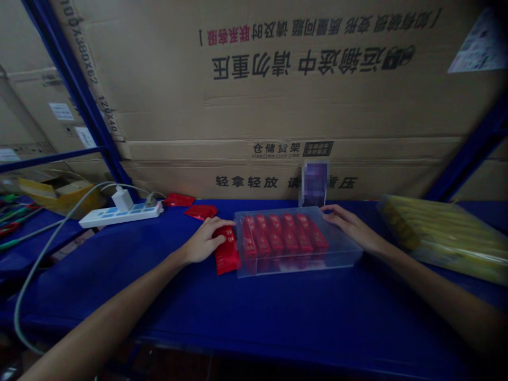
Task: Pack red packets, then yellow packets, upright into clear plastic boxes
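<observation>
Nearest, the left hand [204,241] lies on a red packet [228,254] just outside the left end of the clear box [341,248]. Its fingers [222,230] are together over the packet's upper end; whether they grip it or only press on it cannot be told. The right hand [349,225] rests at the box's far right corner, its fingers [331,210] slightly apart on the rim and clamped on nothing.

Inside the box, red packets [286,235] lie in two tidy rows, roughly five or six to a row, though the plastic makes an exact count hard. The rows fill most of the box, leaving a bare strip at its right end. Whether a lid is on cannot be told. The packet under the left hand is outside the box, as are two loose packets [200,211] beyond its left end.

Left of the box sit a power strip [121,217] with a white charger [122,199] and a grey cable [35,275]. Right of it lies a yellow-wrapped stack [444,238]. Behind it stands a blurred purple card [315,182], and further back rises a wall of cardboard cartons [278,106].
</observation>
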`<state>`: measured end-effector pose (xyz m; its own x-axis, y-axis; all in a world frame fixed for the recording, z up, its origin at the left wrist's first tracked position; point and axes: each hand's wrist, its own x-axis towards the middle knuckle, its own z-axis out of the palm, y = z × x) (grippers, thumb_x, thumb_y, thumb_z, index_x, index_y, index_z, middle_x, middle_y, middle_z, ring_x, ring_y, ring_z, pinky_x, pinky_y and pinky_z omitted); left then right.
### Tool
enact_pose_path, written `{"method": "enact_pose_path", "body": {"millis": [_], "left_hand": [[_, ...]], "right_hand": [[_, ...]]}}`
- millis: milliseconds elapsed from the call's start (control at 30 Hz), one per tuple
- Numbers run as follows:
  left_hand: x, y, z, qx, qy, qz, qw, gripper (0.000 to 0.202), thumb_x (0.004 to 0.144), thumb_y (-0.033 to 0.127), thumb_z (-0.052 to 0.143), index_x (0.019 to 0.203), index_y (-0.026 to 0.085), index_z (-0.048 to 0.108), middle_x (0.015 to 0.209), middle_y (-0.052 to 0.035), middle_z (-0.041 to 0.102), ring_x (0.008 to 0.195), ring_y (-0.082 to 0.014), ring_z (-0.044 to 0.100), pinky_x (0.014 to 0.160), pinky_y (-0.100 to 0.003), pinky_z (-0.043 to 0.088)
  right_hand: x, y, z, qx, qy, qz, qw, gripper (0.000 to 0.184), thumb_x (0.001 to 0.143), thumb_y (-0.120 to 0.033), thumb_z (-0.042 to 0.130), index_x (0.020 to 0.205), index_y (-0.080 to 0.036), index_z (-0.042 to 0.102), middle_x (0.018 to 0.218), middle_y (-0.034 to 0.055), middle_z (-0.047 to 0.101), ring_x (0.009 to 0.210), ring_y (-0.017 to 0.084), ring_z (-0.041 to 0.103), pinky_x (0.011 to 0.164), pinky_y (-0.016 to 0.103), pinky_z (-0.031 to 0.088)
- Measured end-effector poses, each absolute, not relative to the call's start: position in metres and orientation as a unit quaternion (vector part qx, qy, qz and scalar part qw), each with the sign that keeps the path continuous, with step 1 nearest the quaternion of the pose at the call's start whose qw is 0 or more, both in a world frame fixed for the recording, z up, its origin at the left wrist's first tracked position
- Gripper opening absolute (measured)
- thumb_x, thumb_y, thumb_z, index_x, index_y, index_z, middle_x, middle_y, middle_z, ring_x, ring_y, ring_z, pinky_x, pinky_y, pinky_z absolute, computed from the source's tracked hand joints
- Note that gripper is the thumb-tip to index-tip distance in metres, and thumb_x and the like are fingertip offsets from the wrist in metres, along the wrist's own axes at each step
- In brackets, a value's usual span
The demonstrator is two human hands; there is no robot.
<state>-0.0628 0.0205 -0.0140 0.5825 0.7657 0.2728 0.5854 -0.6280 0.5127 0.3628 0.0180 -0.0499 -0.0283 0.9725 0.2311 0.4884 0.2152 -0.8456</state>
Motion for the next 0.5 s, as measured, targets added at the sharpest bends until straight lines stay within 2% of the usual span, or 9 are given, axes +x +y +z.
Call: {"method": "enact_pose_path", "body": {"millis": [133, 300, 500], "left_hand": [[-0.061, 0.023, -0.014, 0.83, 0.38, 0.315, 0.262, 0.033, 0.08, 0.018, 0.052, 0.112, 0.023, 0.059, 0.115, -0.0052, 0.06, 0.108, -0.0246, 0.051, 0.1, -0.048, 0.035], [-0.061, 0.028, -0.02, 0.792, 0.359, 0.354, 0.344, 0.031, 0.081, 0.024, 0.059, 0.112, 0.02, 0.058, 0.113, -0.0066, 0.06, 0.103, -0.0226, 0.053, 0.086, -0.039, 0.046], [-0.057, 0.026, -0.024, 0.766, 0.353, 0.371, 0.39, 0.049, 0.08, 0.025, 0.067, 0.125, 0.022, 0.05, 0.116, -0.0072, 0.057, 0.105, -0.0204, 0.053, 0.093, -0.041, 0.046]], "right_hand": [[0.363, 0.018, -0.05, -0.558, -0.658, 0.287, 0.416, 0.035, 0.084, -0.054, 0.055, 0.11, -0.032, 0.058, 0.095, 0.0012, 0.067, 0.086, 0.026, 0.064, 0.073, 0.039, 0.052], [0.363, 0.018, -0.049, -0.56, -0.659, 0.279, 0.418, 0.034, 0.083, -0.055, 0.055, 0.109, -0.032, 0.059, 0.094, 0.0022, 0.068, 0.09, 0.028, 0.065, 0.075, 0.042, 0.054], [0.362, 0.017, -0.048, -0.561, -0.654, 0.281, 0.423, 0.034, 0.082, -0.054, 0.056, 0.108, -0.033, 0.061, 0.097, 0.0022, 0.069, 0.091, 0.029, 0.065, 0.075, 0.043, 0.053]]}}
